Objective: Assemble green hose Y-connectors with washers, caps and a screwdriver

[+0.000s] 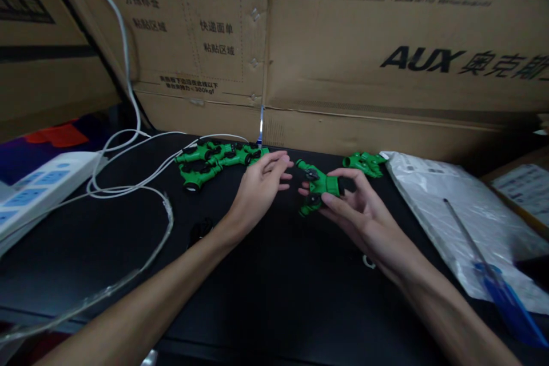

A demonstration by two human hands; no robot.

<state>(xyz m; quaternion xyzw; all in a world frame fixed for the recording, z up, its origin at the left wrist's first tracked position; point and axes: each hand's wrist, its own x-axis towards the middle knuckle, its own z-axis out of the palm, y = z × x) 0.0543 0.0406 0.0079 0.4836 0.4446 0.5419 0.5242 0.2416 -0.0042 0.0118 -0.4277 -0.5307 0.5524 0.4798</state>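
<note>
In my right hand (358, 200) is a green two-way hose splitter (323, 185) with black valve levers, gripped between thumb and fingers around its single-outlet end. Its two branches point left. My left hand (262, 180) hovers just left of it, fingers stretched and slightly apart, with nothing visible in them. Behind and left of that hand lie several more green hose splitters (199, 174) with black parts, grouped on the black tabletop (274, 291). Beyond my right hand rests a small pile of green fittings (363, 163).
Large cardboard boxes (334, 86) wall off the back. On the left are a white power strip (51, 180) and looped white cables (124, 183). A white plastic bag (454, 223) with a blue-handled screwdriver (506, 297) lies right. Small black parts (201, 231) and a pale ring (368, 262) sit nearby.
</note>
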